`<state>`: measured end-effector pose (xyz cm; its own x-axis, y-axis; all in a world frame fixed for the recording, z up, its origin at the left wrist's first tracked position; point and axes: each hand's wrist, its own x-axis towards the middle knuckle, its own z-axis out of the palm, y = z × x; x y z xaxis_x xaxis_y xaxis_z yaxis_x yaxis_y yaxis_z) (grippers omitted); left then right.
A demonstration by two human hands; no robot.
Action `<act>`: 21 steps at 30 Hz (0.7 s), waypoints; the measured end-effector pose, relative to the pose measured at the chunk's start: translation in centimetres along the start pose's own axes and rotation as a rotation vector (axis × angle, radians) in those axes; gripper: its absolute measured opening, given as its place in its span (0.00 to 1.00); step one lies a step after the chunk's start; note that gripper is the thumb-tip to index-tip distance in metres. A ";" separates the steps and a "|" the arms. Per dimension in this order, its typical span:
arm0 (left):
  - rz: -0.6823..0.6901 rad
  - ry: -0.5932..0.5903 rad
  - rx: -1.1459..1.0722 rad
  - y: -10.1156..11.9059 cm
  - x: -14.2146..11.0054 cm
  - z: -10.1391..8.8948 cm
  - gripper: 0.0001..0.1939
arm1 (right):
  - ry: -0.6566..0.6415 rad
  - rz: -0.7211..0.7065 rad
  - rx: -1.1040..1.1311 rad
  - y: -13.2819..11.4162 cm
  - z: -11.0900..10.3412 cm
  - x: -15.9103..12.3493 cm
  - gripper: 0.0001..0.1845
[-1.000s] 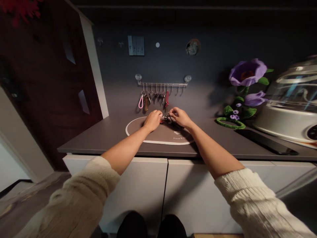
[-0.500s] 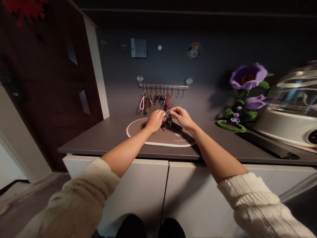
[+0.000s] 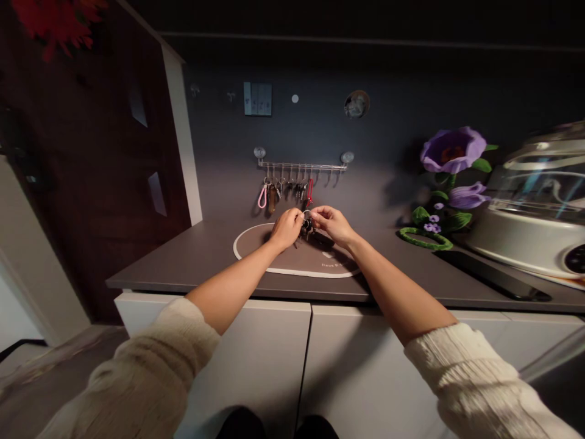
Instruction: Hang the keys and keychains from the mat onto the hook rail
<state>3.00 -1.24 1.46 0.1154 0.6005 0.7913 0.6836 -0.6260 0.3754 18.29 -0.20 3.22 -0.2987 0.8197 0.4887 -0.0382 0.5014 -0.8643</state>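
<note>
A metal key ring (image 3: 307, 212) with dark keys (image 3: 307, 226) hanging from it is held up between my two hands. My left hand (image 3: 287, 228) pinches the ring's left side, thumb and fingers closed. From the right, my right hand (image 3: 334, 224) grips the same ring with its fingertips. Both hands are above a brown oval mat (image 3: 256, 249) with a white edge. Just behind them, a clear hook rack (image 3: 301, 166) on the wall carries several key sets, among them a pink loop (image 3: 262, 197), a brown fob (image 3: 273, 199) and a red strap (image 3: 310, 191).
The mat lies on a dark counter (image 3: 173, 262) above white cabinet doors (image 3: 256, 347). To the right stand a purple flower decoration (image 3: 454, 149), a black phone-like slab (image 3: 493, 277) and a white appliance with a clear lid (image 3: 525, 235). A dark door (image 3: 109, 171) is at the left.
The view has tilted slightly upward, so the scene sits lower in the picture. My hands keep hold of the key ring, and the hanging keys have shifted a little.
</note>
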 end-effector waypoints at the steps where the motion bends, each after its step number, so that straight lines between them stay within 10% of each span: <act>1: -0.007 0.011 -0.004 0.0 0.0 0.0 0.10 | -0.003 0.026 0.017 0.1 0.0 0.0 0.16; 21: -0.033 0.055 0.019 -0.5 -0.4 0.6 0.12 | 0.122 0.019 0.181 -0.1 -0.2 -0.4 0.20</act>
<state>3.08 -0.89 0.69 0.0532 0.5925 0.8038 0.7003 -0.5960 0.3929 18.59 -0.49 3.11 -0.1841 0.8615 0.4731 -0.2070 0.4366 -0.8755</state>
